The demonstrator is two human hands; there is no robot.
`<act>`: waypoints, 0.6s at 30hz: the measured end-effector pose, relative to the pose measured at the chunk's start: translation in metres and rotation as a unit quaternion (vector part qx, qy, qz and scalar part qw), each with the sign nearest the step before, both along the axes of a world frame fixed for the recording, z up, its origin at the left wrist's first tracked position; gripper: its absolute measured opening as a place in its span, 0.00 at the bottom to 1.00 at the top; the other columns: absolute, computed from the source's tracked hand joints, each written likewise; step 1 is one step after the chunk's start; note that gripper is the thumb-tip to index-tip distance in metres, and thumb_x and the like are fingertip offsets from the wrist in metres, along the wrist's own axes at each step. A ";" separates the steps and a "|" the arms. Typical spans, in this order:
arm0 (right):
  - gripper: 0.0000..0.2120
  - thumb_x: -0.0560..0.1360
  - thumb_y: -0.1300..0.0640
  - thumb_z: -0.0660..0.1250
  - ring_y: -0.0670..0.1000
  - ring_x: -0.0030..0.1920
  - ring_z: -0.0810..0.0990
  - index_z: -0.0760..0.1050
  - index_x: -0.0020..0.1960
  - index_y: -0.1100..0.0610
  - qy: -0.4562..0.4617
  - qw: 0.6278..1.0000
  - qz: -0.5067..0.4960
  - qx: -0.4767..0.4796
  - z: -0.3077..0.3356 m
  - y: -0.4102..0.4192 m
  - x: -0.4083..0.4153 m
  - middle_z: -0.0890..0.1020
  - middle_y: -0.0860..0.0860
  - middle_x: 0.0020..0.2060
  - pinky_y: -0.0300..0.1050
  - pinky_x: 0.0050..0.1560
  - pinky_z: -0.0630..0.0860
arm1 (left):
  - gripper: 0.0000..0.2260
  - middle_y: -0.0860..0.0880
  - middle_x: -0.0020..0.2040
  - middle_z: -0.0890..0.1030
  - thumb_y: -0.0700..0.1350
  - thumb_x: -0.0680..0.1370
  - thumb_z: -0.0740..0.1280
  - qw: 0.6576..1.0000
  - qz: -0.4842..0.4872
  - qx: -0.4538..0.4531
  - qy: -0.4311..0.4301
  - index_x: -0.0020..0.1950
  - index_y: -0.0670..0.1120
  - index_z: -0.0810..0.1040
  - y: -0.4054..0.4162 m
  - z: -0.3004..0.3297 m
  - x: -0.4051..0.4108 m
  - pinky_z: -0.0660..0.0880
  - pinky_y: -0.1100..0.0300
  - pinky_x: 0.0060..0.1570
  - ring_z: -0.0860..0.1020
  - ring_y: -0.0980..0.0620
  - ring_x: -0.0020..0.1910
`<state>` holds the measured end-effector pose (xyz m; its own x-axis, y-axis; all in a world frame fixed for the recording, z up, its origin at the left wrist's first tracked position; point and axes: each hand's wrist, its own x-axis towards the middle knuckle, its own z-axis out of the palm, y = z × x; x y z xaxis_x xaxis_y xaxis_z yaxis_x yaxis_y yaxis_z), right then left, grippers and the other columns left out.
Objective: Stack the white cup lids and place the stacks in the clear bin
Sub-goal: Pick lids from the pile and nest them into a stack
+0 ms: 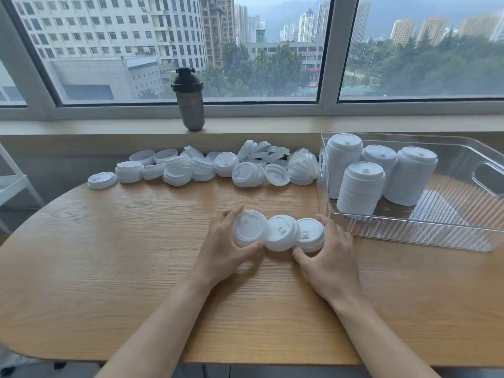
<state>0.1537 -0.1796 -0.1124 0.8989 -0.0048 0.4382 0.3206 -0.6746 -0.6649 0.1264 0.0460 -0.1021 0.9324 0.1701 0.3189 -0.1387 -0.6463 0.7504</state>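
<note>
Three short piles of white cup lids sit side by side on the wooden table (109,255). My left hand (226,246) grips the left pile (249,230), thumb in front and fingers behind. My right hand (330,252) grips the right pile (309,233). The middle pile (281,234) is squeezed between the two. A long heap of loose white lids (207,166) lies along the table's far edge. The clear bin (409,233) stands at the right and holds several tall lid stacks (360,186).
A dark shaker bottle (189,100) stands on the windowsill behind the loose lids. A white shelf frame (13,184) is at the far left. The bin's right half holds no stacks.
</note>
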 end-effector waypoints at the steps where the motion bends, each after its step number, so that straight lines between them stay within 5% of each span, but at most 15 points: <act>1: 0.34 0.66 0.48 0.78 0.53 0.59 0.71 0.72 0.69 0.50 0.003 1.000 -0.006 0.002 -0.001 -0.001 -0.001 0.78 0.48 0.60 0.49 0.63 0.70 | 0.44 0.58 0.65 0.70 0.55 0.68 0.82 1.000 0.007 0.005 0.001 0.80 0.50 0.66 0.000 0.000 0.001 0.69 0.52 0.72 0.67 0.58 0.69; 9: 0.34 0.65 0.45 0.77 0.53 0.61 0.69 0.73 0.68 0.51 0.004 0.999 -0.034 -0.033 0.000 0.001 -0.006 0.75 0.50 0.60 0.49 0.66 0.69 | 0.39 0.54 0.68 0.75 0.55 0.68 0.81 0.997 0.062 0.049 -0.023 0.75 0.49 0.71 0.002 -0.005 0.003 0.64 0.62 0.65 0.68 0.53 0.68; 14: 0.34 0.65 0.45 0.77 0.53 0.61 0.70 0.72 0.68 0.50 0.011 0.999 -0.033 -0.039 0.000 0.002 -0.006 0.76 0.50 0.60 0.50 0.65 0.68 | 0.37 0.51 0.68 0.76 0.61 0.70 0.78 0.988 0.116 0.102 0.002 0.75 0.51 0.71 0.004 -0.006 0.005 0.67 0.54 0.68 0.67 0.49 0.68; 18: 0.35 0.66 0.39 0.76 0.53 0.58 0.73 0.72 0.68 0.49 0.008 0.997 -0.005 -0.075 0.000 0.004 -0.006 0.79 0.47 0.58 0.50 0.61 0.67 | 0.37 0.56 0.73 0.72 0.66 0.72 0.71 0.991 0.076 0.108 -0.009 0.77 0.53 0.69 0.000 -0.003 0.004 0.59 0.56 0.72 0.64 0.53 0.73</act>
<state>0.1481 -0.1757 -0.1128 0.9059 0.0513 0.4205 0.3043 -0.7692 -0.5619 0.1300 0.0461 -0.1053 0.8946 0.2346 0.3803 -0.0395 -0.8062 0.5903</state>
